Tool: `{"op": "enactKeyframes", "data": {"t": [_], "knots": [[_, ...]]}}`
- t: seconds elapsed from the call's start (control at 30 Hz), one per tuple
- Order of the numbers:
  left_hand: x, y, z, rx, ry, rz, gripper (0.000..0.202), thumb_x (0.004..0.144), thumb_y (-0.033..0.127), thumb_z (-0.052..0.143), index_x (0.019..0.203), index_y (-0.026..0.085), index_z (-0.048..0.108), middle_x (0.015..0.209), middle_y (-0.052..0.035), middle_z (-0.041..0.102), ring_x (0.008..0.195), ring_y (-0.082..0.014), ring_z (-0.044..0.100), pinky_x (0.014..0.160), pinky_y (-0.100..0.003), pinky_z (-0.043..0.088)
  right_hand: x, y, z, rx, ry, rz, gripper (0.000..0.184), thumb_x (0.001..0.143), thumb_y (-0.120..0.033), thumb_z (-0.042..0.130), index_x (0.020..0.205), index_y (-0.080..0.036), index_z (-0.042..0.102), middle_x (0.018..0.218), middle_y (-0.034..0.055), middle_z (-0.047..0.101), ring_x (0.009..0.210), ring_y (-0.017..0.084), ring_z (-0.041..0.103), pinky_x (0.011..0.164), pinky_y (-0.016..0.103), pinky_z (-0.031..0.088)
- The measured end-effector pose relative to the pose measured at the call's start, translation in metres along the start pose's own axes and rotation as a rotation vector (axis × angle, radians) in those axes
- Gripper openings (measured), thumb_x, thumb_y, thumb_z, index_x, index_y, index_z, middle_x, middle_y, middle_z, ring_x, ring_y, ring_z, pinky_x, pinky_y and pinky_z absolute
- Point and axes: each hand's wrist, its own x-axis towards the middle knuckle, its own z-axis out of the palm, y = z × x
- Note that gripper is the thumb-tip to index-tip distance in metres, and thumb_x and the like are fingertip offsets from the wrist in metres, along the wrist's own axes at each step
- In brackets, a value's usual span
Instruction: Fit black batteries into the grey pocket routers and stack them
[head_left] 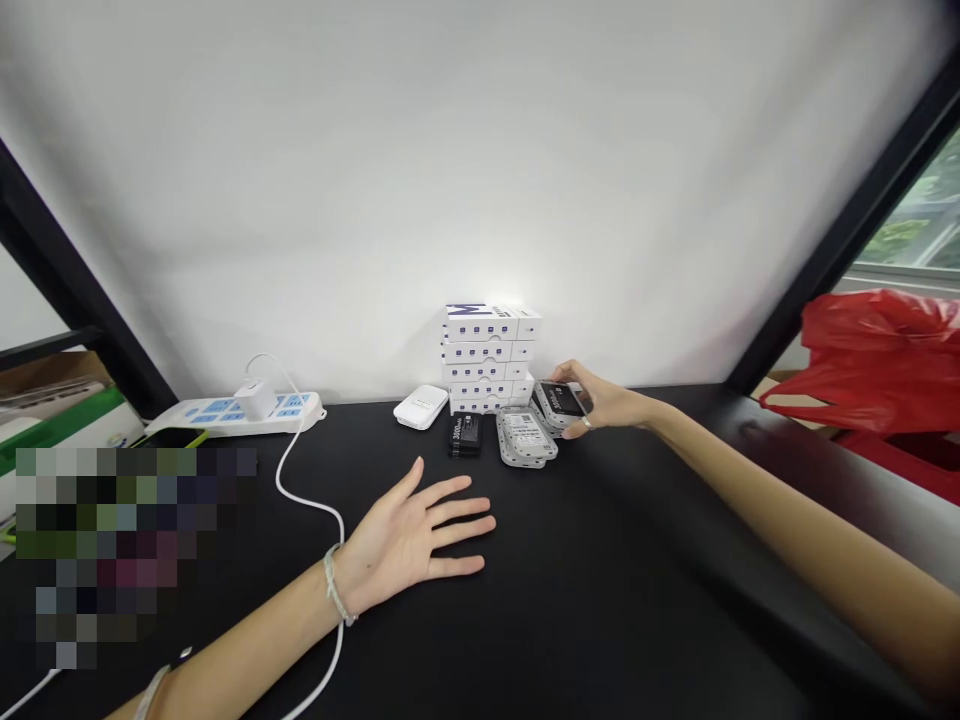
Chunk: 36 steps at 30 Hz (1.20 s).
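My right hand reaches far across the black table and grips a small dark device beside a stack of grey-white devices. My left hand hovers palm up over the table with fingers spread, holding nothing; a thin bracelet circles its wrist. A black battery pack lies just left of the grey stack. A pile of white boxes with purple print stands against the wall behind them.
A small white device lies left of the boxes. A white power strip with a plugged charger and a white cable sits at back left. A red plastic bag hangs at right. Black frame posts flank the table.
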Motion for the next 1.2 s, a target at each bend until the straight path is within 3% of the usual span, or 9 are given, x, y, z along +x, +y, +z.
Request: {"op": "enactKeyframes", "data": {"t": [0.23,0.4,0.5,0.67,0.87,0.93,1.03,1.1,1.2], "knots": [[-0.001,0.001,-0.001,0.04,-0.021,-0.017,0.062,0.073,0.061,0.041,0.122,0.023,0.042,0.13,-0.0106,0.047,0.128,-0.0257,0.039,0.119,-0.056,0.01,0.013,-0.002,-0.007,-0.11,-0.129,-0.029,0.084,0.053,-0.056,0.067,0.122,-0.019,0.035,0.123,0.0053,0.034,0.107,0.014,0.04,0.091,0.024,0.042],[-0.001,0.001,0.001,0.046,-0.023,-0.034,0.064,0.072,0.062,0.041,0.123,0.022,0.041,0.128,-0.0113,0.049,0.128,-0.0258,0.039,0.119,-0.056,0.01,-0.011,-0.023,-0.003,-0.21,0.099,-0.098,0.08,0.061,-0.065,0.059,0.127,-0.026,0.035,0.132,0.0005,0.025,0.125,0.016,0.027,0.109,0.03,0.03],[-0.001,0.002,0.001,0.057,-0.021,-0.037,0.063,0.072,0.061,0.041,0.122,0.022,0.042,0.128,-0.0117,0.049,0.128,-0.026,0.038,0.119,-0.056,0.009,-0.018,-0.05,0.008,-0.238,-0.016,-0.096,0.081,0.063,-0.07,0.054,0.13,-0.03,0.032,0.129,0.0003,0.029,0.12,0.017,0.031,0.104,0.031,0.034],[-0.002,0.002,0.002,0.074,-0.017,-0.039,0.064,0.072,0.062,0.041,0.121,0.021,0.043,0.128,-0.0126,0.049,0.128,-0.0274,0.039,0.118,-0.056,0.008,0.004,-0.074,0.025,-0.405,-0.212,-0.025,0.105,0.053,-0.073,0.058,0.139,-0.027,0.018,0.128,0.0064,0.027,0.114,0.026,0.028,0.096,0.039,0.035],[-0.002,0.0,0.001,0.089,-0.013,-0.025,0.067,0.072,0.063,0.041,0.122,0.018,0.043,0.127,-0.0157,0.049,0.127,-0.0282,0.041,0.117,-0.055,0.011,0.02,-0.067,0.028,-0.439,-0.152,-0.035,0.111,0.045,-0.074,0.062,0.136,-0.023,0.023,0.125,0.0095,0.028,0.112,0.027,0.027,0.098,0.044,0.032],[-0.002,0.0,0.001,0.085,0.003,-0.019,0.067,0.072,0.063,0.042,0.122,0.018,0.042,0.127,-0.0155,0.049,0.126,-0.0275,0.041,0.117,-0.054,0.013,0.012,-0.076,0.027,-0.377,-0.126,-0.069,0.11,0.045,-0.073,0.063,0.135,-0.024,0.023,0.123,0.0085,0.03,0.114,0.027,0.026,0.097,0.042,0.033],[-0.002,0.0,0.002,0.089,0.01,-0.012,0.065,0.072,0.062,0.042,0.122,0.021,0.041,0.127,-0.0138,0.049,0.127,-0.028,0.041,0.117,-0.055,0.014,-0.008,-0.106,0.037,-0.233,-0.148,-0.203,0.107,0.05,-0.071,0.063,0.136,-0.025,0.019,0.12,0.0073,0.033,0.113,0.02,0.03,0.096,0.031,0.037],[-0.003,0.0,0.005,0.098,-0.021,-0.037,0.065,0.071,0.064,0.04,0.121,0.022,0.043,0.128,-0.0128,0.049,0.126,-0.0314,0.04,0.115,-0.059,0.013,-0.019,-0.129,0.052,-0.162,-0.184,-0.304,0.106,0.052,-0.068,0.063,0.137,-0.024,0.019,0.119,0.0073,0.034,0.109,0.015,0.034,0.092,0.023,0.038],[-0.005,-0.003,0.01,0.113,-0.058,-0.089,0.063,0.071,0.065,0.038,0.12,0.025,0.044,0.127,-0.0116,0.05,0.124,-0.0375,0.042,0.111,-0.066,0.011,-0.021,-0.148,0.079,-0.127,-0.153,-0.418,0.103,0.054,-0.067,0.064,0.136,-0.021,0.023,0.12,0.0079,0.035,0.106,0.013,0.036,0.09,0.021,0.038]]}}
